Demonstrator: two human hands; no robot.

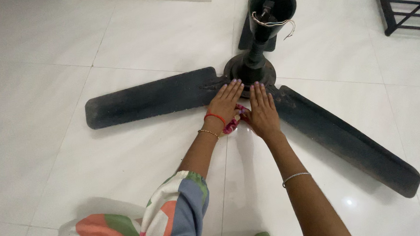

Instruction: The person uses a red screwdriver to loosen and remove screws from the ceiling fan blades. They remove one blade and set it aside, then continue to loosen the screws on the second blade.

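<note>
A black, dusty ceiling fan point(258, 70) lies on the white tiled floor with its down-rod and cup pointing up at me. One blade point(147, 99) reaches left, another point(345, 137) runs to the lower right. My left hand point(224, 102) and my right hand point(262, 109) lie flat, side by side, fingers stretched toward the fan's hub. Under both palms is a pink and red patterned cloth point(233, 122), pressed against the fan's near edge. Most of the cloth is hidden by my hands.
Loose wires point(281, 24) stick out of the fan's cup. A black metal rack point(407, 4) stands at the top right. A third blade point(245, 34) points away behind the rod. My patterned sleeve point(167, 221) fills the bottom of the view.
</note>
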